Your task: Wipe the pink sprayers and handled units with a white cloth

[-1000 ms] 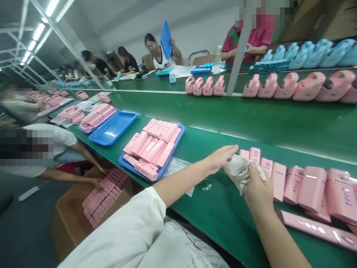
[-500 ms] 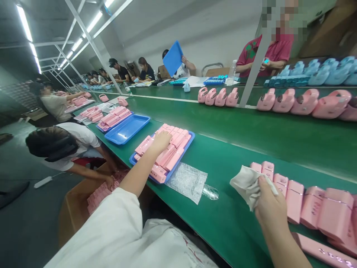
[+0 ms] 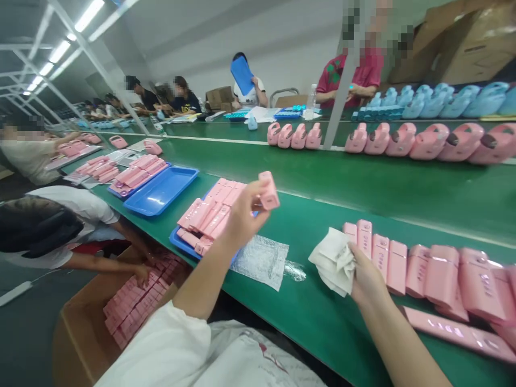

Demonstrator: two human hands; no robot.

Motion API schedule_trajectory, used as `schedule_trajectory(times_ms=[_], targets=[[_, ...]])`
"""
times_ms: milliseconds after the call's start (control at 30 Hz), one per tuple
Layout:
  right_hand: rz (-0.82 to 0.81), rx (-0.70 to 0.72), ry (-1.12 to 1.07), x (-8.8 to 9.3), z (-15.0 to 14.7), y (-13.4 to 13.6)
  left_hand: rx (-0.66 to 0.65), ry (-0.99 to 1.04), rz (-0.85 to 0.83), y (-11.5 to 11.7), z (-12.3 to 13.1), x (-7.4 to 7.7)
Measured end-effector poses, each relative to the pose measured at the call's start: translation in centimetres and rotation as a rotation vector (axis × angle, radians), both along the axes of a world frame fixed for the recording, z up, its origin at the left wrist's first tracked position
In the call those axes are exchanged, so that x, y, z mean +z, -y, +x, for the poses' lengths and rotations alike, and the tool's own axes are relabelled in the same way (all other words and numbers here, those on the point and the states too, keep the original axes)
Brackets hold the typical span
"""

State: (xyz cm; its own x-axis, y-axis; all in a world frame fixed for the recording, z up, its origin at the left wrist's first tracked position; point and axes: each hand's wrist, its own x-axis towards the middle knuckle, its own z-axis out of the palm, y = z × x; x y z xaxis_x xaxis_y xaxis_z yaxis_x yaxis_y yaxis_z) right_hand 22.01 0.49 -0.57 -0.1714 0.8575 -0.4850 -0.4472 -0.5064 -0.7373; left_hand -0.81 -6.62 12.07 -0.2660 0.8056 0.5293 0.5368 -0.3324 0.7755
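My left hand (image 3: pixel 244 216) is closed around a pink rectangular plastic piece (image 3: pixel 268 191), raised above the right side of a blue tray (image 3: pixel 174 240). More pink pieces (image 3: pixel 201 215) with small marks along their faces lie stacked in that tray. A crumpled white cloth (image 3: pixel 332 262) is gripped in my right hand (image 3: pixel 366 274), over the green table. Close beyond that hand stands a row of pink plastic pieces (image 3: pixel 397 266), and one long pink piece (image 3: pixel 455 333) lies flat in front of them. Between my hands rests a clear bubble-wrap bag (image 3: pixel 262 260).
An empty blue tray (image 3: pixel 161 191) sits farther left. Below the table edge, a co-worker (image 3: pixel 72 226) reaches into a cardboard box (image 3: pixel 76 328) of pink pieces. Pink handled shells (image 3: pixel 431 141) line the far side, near a white metal post (image 3: pixel 341 97).
My left hand has lifted a pink piece out of the tray and moved right with it. The right hand still holds the cloth. The view has turned somewhat to the right.
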Motion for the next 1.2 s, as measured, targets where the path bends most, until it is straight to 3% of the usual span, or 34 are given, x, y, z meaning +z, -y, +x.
schedule_trajectory(times_ms=[100,200,300,367,467,633,800,1000,1200], targets=[[0.166,0.137,-0.084,0.1,-0.2,0.0,-0.269,0.155,-0.089,-0.3,5.1,-3.3],[0.274,0.207,-0.201,0.9,-0.1,-0.2,-0.504,0.046,-0.169,-0.8,7.7,-6.8],[0.219,0.069,-0.222,1.8,0.0,-0.3,-0.662,-0.126,-0.172,-1.3,8.1,-9.3],[0.177,-0.036,-0.208,2.2,0.0,-0.2,-0.721,-0.170,-0.133,-1.3,8.0,-10.2],[0.199,-0.101,-0.162,2.5,0.0,0.2,-0.678,-0.049,-0.168,-1.1,8.2,-10.5],[0.254,-0.008,-0.089,2.5,-0.2,0.9,-0.502,0.440,-0.566,-0.8,9.3,-10.6],[0.261,0.068,-0.042,2.3,-0.1,1.0,-0.589,0.689,-0.846,-1.2,9.4,-10.1],[0.264,0.076,-0.050,2.2,0.5,0.5,-0.636,0.871,-0.802,-1.3,9.0,-8.7],[0.358,0.115,0.057,2.1,1.0,0.1,-0.665,0.804,-0.793,-1.1,8.7,-8.6]])
